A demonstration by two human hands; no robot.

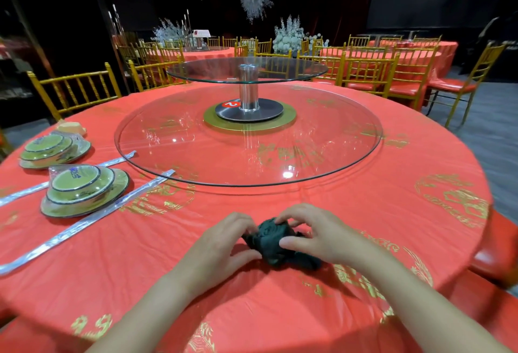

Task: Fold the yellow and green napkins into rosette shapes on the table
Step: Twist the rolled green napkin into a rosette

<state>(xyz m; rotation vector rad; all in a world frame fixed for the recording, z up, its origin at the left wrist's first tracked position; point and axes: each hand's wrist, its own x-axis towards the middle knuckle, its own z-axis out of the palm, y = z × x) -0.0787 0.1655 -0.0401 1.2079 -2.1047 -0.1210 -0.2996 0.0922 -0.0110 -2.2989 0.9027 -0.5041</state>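
From the head view I see both of the person's bare hands working at the near edge of the bench, which wears a red cloth printed with gold designs. The green napkin, so dark it reads nearly black, sits bunched in a tight, ridged mound on the cloth between them, a little right of centre, with a loose tail trailing toward the near right. The left grip is partly closed, its fingers curled against the napkin's left flank and the thumb pressed in at the near side, so the bundle is pinched from that side. The right grip is closed to about the same degree: its fingertips bend down onto the top of the mound while the thumb lies across the napkin's near right face. Both forearms reach in from the near edge. Farther out, a large glass turntable covers the bench's middle, with a metal post rising from a round base to carry a smaller glass tier. At the left stand two plastic-wrapped stacks of green dishes, a near stack and a far stack, with long silvery wrapped strips lying beside them. Gold chairs ring the bench, and white flower arrangements stand among other red tables in the dark far room.
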